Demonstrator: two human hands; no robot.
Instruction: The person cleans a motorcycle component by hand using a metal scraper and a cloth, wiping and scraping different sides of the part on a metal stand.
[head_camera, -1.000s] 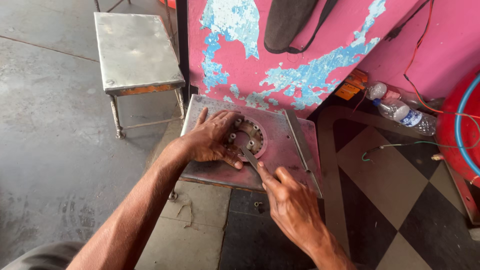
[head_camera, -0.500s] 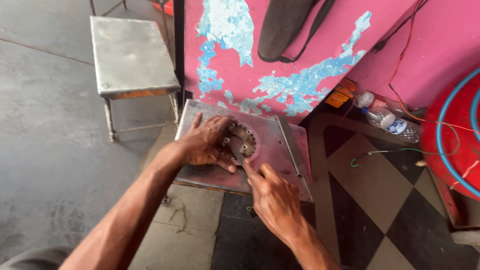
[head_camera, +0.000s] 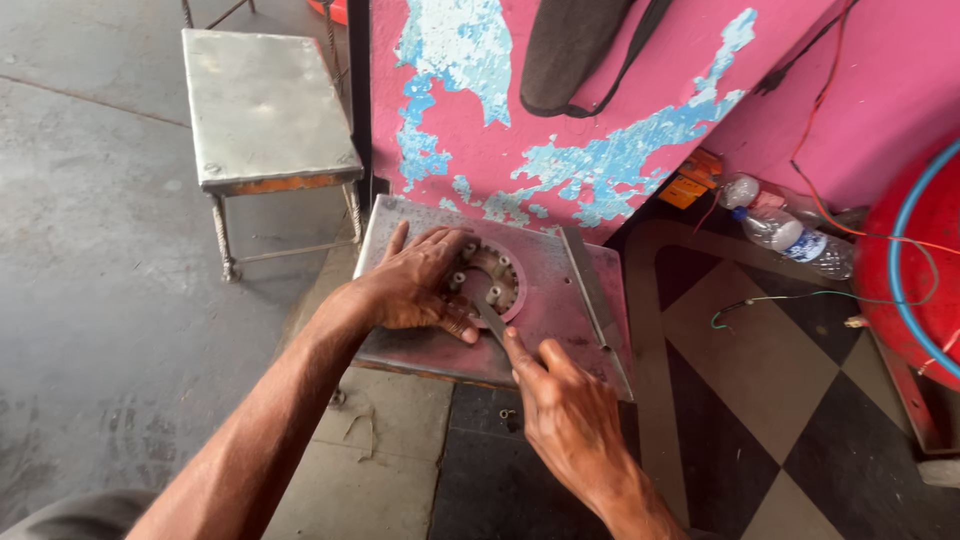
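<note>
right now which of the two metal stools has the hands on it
The nearer, pink-stained metal stool against the pink wall; the left hand presses the ring on it. The shiny stool further back is untouched.

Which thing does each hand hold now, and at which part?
The right hand holds a flat metal tool by its near end. The left hand lies on a round metal part, steadying its left edge.

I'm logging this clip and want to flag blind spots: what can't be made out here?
Head view only:
- Left part of the round ring: covered by the left hand.
- Flat tool: its handle end hidden under the right hand.
- Red drum: cut off by the right edge.
- Small piece on the floor: too small to identify.
</note>
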